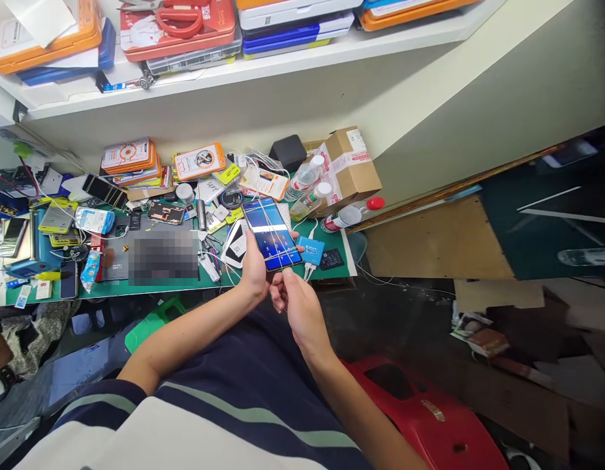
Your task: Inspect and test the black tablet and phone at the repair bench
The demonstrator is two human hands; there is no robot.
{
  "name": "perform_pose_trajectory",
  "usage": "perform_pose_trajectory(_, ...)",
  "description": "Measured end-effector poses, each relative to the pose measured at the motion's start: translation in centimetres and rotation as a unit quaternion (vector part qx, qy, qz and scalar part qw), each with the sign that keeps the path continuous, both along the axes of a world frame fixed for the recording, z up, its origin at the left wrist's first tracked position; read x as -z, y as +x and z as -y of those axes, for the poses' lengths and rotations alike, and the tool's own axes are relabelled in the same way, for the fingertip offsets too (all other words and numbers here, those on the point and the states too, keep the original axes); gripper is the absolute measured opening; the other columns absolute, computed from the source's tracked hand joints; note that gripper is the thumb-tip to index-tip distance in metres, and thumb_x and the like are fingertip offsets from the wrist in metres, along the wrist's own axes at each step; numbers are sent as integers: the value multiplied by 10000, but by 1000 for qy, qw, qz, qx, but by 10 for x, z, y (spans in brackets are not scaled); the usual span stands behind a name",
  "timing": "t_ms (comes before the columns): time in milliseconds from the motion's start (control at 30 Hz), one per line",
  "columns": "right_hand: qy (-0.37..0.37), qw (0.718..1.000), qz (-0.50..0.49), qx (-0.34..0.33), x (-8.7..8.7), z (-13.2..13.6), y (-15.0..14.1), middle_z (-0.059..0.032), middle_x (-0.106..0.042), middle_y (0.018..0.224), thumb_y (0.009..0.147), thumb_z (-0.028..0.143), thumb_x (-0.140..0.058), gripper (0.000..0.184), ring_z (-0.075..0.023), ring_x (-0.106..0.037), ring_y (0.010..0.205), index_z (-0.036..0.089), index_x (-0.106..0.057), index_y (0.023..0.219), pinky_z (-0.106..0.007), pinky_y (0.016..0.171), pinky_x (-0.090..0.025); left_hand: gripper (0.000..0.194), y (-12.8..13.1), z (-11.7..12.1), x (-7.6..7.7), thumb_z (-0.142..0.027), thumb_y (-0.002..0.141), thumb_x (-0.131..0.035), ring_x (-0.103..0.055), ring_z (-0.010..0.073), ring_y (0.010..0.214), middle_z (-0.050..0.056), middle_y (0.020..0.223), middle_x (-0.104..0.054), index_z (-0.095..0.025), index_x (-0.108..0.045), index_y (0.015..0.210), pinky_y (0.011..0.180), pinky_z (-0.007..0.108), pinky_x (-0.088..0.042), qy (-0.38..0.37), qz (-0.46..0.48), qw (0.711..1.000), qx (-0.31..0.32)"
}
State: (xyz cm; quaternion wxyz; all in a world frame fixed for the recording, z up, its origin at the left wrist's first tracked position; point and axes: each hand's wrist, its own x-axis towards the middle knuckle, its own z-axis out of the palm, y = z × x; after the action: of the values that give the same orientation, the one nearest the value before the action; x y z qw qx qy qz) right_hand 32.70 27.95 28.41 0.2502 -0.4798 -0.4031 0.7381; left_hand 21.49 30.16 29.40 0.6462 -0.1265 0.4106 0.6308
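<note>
My left hand (254, 266) grips a smartphone (269, 230) from below, with the thumb along its left edge and fingertips at its right edge. The lit screen is blue with a pale bar and several small icons. Thin light-coloured bands (277, 243) cross over the screen, lengthwise and sideways. Just under the phone's bottom edge, my right hand (302, 303) is closed, with thumb and forefinger pinched together. Whatever lies in that pinch is too small to make out. Right of the phone is a light-blue box (310, 250) with white cables plugged in.
A green mat (160, 292) covers the crowded bench. Bottles (342, 219) and a cardboard box (354, 173) stand at the back right. Orange cases (200, 161) and phone parts (166, 212) lie leftward. A shelf (282, 62) overhangs the bench; a red stool (419, 411) is at lower right.
</note>
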Motion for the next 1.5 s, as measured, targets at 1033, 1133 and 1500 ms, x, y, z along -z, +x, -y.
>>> perform_pose_trajectory(1033,56,998,28,12,14,-10,6,6,-512,730,941,555,-667,382,-148,-437,639,227,-608,754,-275,549,-367,770,3,-15,19,-616,1075,-165,-783,318,1015,156,1088,-806,-141,-726,1307,876,400,-636,86,-44,994,-52)
perform_pose_trajectory(1133,65,997,37,-13,14,-14,6,-2,-543,731,928,602,-665,409,-162,-479,648,233,-614,760,-284,564,-406,784,-2,-15,19,-643,1065,-168,-790,318,976,164,1099,-804,-140,-705,1338,859,407,-640,89,-38,995,-39)
perform_pose_trajectory(1500,298,932,185,-95,20,-79,31,-218,-522,1476,785,663,-792,889,-362,-578,1309,205,-442,1462,-566,1083,-494,603,1,-20,38,-498,1109,-238,-713,277,1219,116,1247,-775,-202,-655,1430,1042,414,-580,93,-41,994,-44)
